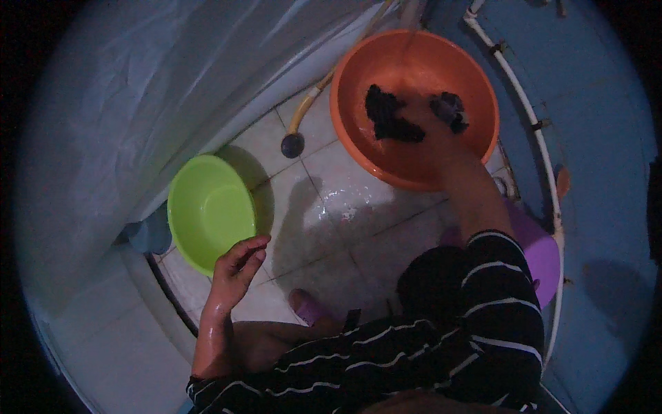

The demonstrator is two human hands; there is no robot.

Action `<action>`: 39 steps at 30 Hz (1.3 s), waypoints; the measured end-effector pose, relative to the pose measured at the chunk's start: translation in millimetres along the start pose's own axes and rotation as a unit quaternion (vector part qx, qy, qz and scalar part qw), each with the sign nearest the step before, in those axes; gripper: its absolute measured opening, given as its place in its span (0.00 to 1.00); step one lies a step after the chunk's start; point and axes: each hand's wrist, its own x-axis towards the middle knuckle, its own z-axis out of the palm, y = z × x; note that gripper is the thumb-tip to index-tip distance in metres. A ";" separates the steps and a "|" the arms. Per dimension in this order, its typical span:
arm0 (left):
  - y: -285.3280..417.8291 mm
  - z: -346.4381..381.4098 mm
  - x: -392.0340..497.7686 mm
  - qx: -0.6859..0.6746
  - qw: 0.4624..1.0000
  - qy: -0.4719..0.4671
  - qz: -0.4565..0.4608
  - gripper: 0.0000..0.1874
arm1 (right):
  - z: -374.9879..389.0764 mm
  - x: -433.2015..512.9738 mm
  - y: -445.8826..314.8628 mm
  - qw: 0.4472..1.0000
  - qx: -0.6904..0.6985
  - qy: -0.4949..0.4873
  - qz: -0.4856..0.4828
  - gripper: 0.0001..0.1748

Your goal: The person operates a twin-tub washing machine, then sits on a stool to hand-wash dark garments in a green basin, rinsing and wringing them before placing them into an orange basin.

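Note:
A large orange plastic basin (357,147) stands on the tiled floor at the upper right. Dark wet-looking cloth (385,116) lies inside, with another dark bunch (449,109) to its right. My right hand (419,111) reaches into the basin between the two; it is blurred, so its fingers and any hold on the cloth cannot be made out. My left hand (240,264) is raised beside the rim of a lime-green basin (212,202), its fingers bent and slightly apart, holding nothing. The green basin looks empty and tilted.
A yellow hose (307,103) ends near a round dark floor piece (292,145). A pale plastic curtain (134,83) hangs at the left. White pipe (525,98) runs along the blue wall at the right, with a purple container (540,259) beside it. The tiles (357,207) look wet.

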 end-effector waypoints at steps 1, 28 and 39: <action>-4.4 -1.7 2.0 0.008 1.000 -0.001 0.004 0.13 | -9.3 5.6 1.4 1.000 0.018 0.016 -0.016 0.31; -1.3 -3.0 3.5 0.031 0.999 -0.027 -0.017 0.14 | -129.0 -21.0 0.2 0.968 0.030 0.210 0.135 0.24; 13.6 2.4 3.8 0.034 0.997 -0.069 -0.003 0.14 | 55.1 -0.4 33.8 0.996 -0.032 0.046 0.063 0.22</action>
